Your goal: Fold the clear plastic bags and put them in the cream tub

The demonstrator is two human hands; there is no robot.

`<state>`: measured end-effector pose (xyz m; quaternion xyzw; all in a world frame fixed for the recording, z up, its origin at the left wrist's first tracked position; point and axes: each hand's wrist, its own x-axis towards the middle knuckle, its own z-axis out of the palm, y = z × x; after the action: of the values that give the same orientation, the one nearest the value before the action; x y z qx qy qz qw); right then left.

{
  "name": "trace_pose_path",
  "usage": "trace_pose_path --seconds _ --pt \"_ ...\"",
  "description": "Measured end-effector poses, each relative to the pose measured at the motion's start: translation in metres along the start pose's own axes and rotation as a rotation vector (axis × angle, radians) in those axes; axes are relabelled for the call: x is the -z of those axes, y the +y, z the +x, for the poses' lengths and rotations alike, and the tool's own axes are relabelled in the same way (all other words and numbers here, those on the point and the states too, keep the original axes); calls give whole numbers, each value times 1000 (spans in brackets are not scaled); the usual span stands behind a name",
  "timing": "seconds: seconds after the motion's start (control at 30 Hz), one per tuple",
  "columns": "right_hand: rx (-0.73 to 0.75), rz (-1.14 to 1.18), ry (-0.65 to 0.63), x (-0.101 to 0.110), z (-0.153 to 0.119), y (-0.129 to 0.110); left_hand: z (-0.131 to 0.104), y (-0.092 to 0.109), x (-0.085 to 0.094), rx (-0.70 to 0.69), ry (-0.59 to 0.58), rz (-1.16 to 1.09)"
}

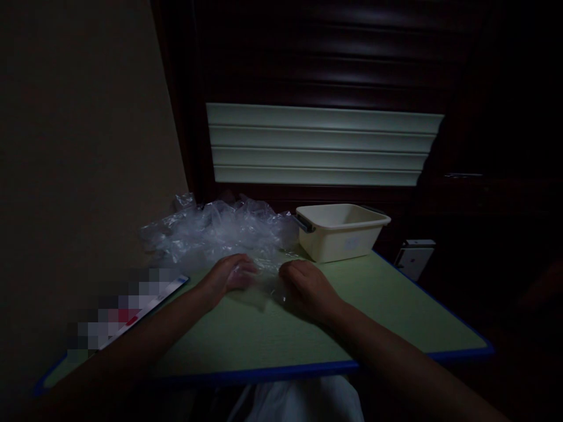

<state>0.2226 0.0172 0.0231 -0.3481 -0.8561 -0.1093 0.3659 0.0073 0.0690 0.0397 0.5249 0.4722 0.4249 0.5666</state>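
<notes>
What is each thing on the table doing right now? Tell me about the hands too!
Crumpled clear plastic bags: heaped at the table's far left.
Clear plastic bag piece: flat, under both hands.
Left hand: fingers curled, pressing the plastic.
Right hand: fingers curled on the plastic.
Cream rectangular plastic tub: upright, open-topped, looks empty.
Green blue-edged table: level.

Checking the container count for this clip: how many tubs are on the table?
1. A cream tub stands at the table's far right corner, beside the pile of clear plastic bags that both hands touch. The pile could hide something behind it.
</notes>
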Motion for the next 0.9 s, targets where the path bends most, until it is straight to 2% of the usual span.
trace_pose_path --seconds 0.17,0.23,0.33,0.43,0.5,0.7,0.9 --pt "-85 113 38 3 -2 0 1 0 4 -242 62 48" --pt "-138 170 76 3 -4 1 -3 3 4 -337 -7 63" --pt "-223 255 144 3 -5 2 -11 8 2 -438 -188 93" --pt "-318 328 220 2 -4 4 -15 7 -1 -453 -338 162" --pt "-379 379 268 2 -2 4 -16 4 -3 -449 -381 219" --pt "-491 564 362 5 2 4 -17 4 -4 -459 -427 377" --pt "-561 702 420 5 3 3 -18 3 0 -504 -396 484"
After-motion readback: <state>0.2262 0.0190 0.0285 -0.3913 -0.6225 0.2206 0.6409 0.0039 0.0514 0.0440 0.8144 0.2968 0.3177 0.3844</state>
